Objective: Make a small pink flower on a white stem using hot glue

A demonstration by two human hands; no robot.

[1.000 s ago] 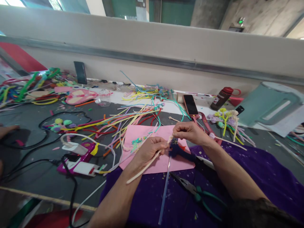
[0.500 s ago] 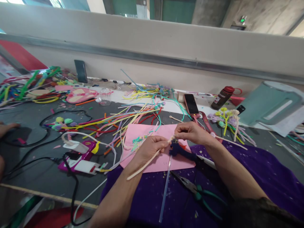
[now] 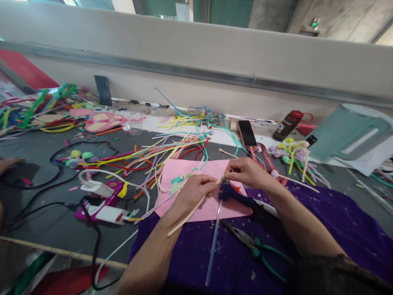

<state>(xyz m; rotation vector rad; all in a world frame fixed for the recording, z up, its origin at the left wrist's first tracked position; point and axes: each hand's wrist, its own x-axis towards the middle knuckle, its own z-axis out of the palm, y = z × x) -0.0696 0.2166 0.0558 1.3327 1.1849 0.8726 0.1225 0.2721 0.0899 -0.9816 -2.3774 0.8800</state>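
A cream pipe cleaner (image 3: 188, 216) runs down and left from the fingertips of my left hand (image 3: 196, 192), which pinches it. My right hand (image 3: 244, 172) has its fingers closed on the upper end of the same strip, close to the left fingertips. Just below my right hand, a dark blue glue gun (image 3: 235, 194) lies with its nozzle end by my fingers. A clear glue stick (image 3: 214, 246) slants downward beneath it. Under both hands is a pink sheet (image 3: 172, 174) scattered with small green clippings.
Pliers (image 3: 254, 248) with green handles lie on a purple cloth (image 3: 334, 217). A magenta power strip (image 3: 115, 192) with cables sits left. Behind are bundled pipe cleaners (image 3: 147, 157), a phone (image 3: 246, 133), a bottle (image 3: 287, 125) and a teal container (image 3: 353, 133). Another person's hand (image 3: 10, 164) rests at the left edge.
The lower end of the cream pipe cleaner has shifted slightly right. Both hands keep nearly the same place and grip.
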